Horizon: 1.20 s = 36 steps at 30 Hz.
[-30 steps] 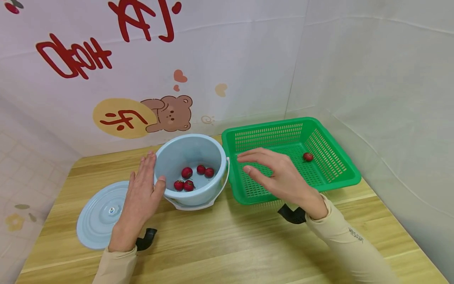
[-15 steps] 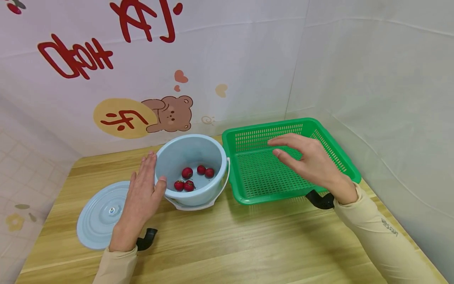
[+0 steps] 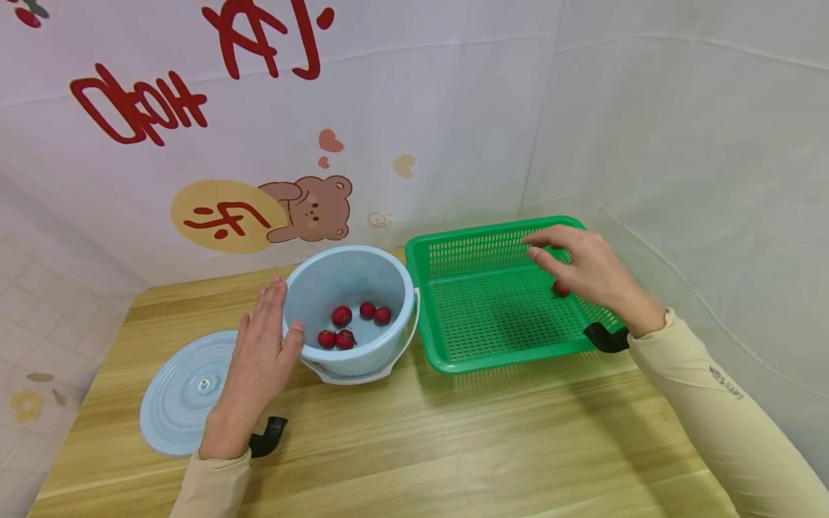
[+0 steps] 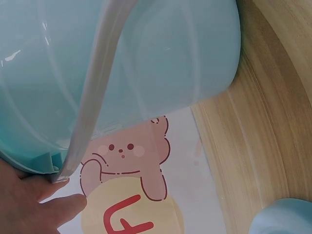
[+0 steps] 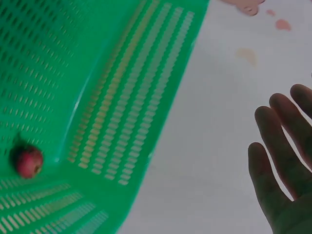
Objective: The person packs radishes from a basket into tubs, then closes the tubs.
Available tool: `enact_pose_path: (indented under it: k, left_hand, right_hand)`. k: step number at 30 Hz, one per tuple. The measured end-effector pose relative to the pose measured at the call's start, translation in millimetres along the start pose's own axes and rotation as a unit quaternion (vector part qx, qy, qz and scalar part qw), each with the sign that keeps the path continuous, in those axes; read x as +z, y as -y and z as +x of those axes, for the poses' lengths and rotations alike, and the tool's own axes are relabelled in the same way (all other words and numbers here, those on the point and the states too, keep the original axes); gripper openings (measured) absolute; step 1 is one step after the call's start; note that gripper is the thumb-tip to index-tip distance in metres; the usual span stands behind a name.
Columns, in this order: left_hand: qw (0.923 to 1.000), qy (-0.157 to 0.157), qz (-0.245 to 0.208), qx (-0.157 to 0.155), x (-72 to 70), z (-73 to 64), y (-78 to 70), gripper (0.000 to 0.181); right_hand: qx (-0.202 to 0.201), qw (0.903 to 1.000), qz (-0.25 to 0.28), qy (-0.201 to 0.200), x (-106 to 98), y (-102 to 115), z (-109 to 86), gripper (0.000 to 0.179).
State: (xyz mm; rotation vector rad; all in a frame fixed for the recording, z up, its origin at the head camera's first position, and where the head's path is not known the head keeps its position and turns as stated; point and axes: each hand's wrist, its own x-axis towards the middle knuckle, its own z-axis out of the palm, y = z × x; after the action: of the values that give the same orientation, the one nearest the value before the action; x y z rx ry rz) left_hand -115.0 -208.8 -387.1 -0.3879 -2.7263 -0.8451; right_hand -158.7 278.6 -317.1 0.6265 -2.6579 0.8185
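Note:
My left hand [image 3: 255, 367] rests with straight fingers against the left rim of a light blue bucket [image 3: 372, 358]. In the left wrist view its fingers [image 4: 63, 210] lie by the end of the pale handle [image 4: 95, 87]. Several small round red fruits [image 3: 342, 315] lie on the bucket's floor. Over the right part of a green slotted plastic basket [image 3: 453, 363] hovers my right hand [image 3: 586, 270], fingers loosely bent, thumb apart, holding nothing. One red fruit [image 3: 560, 288] lies in the basket below it, partly covered by the hand; the right wrist view shows this fruit [image 5: 28, 162] near a corner.
A light blue lid [image 3: 178, 403] lies on the wooden table [image 3: 414, 453] left of the bucket, partly behind my left forearm. Behind the table hangs a white printed cloth [image 3: 466, 129], with another white sheet [image 3: 712, 180] along the right side. Bucket and basket stand side by side.
My right hand has moved right and away from me, from beside the bucket to over the basket's right end. My left hand, the bucket and the fruits in it stay put.

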Motion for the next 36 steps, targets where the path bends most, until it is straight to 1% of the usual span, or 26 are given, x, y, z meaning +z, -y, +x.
enact_pose_path:
  k: [2, 5, 8, 11, 14, 18, 21, 25, 29, 36]
  left_hand:
    - [1.0000, 0.000, 0.000, -0.001, 0.3, 0.0, -0.2, 0.068]
    - [1.0000, 0.000, 0.001, -0.003, 1.0, -0.1, 0.4, 0.068]
    - [1.0000, -0.001, 0.000, -0.002, 1.5, 0.1, 1.1, 0.068]
    - [1.0000, -0.001, -0.001, 0.000, 1.5, 0.2, 1.1, 0.068]
    - [1.0000, -0.001, -0.001, 0.002, 1.5, 0.1, 1.2, 0.068]
    - [1.0000, -0.001, 0.000, 0.001, 1.8, -0.7, 1.4, 0.068]
    - [1.0000, -0.002, -0.001, 0.002, 1.7, -0.8, 1.1, 0.068]
    - [1.0000, -0.004, -0.003, 0.004, 1.4, -0.4, 0.6, 0.068]
    - [1.0000, -0.007, -0.003, 0.006, 2.1, -0.5, 1.4, 0.068]
    - [0.9998, -0.013, -0.008, 0.014, 3.6, 0.2, 3.5, 0.068]
  right_hand:
    - [0.012, 0.9999, -0.006, 0.001, 0.2, -7.6, 3.8, 0.025]
    - [0.013, 0.9997, -0.020, -0.004, 1.0, -19.2, 9.8, 0.026]
    - [0.025, 0.9995, -0.018, 0.000, 1.9, -28.8, 14.1, 0.027]
    - [0.050, 0.9985, -0.019, 0.014, 3.2, -36.5, 17.5, 0.032]
    - [0.082, 0.9957, -0.021, 0.038, 5.3, -43.5, 21.3, 0.038]
    - [0.124, 0.9888, -0.019, 0.081, 9.1, -52.7, 26.3, 0.045]
    - [0.151, 0.9817, -0.007, 0.117, 12.5, -59.3, 27.6, 0.050]
    - [0.174, 0.9723, 0.003, 0.156, 17.3, -67.2, 25.7, 0.055]
    - [0.186, 0.9642, 0.006, 0.189, 20.8, -73.9, 22.6, 0.059]
    - [0.199, 0.9488, 0.042, 0.241, 26.5, -88.3, 19.1, 0.061]
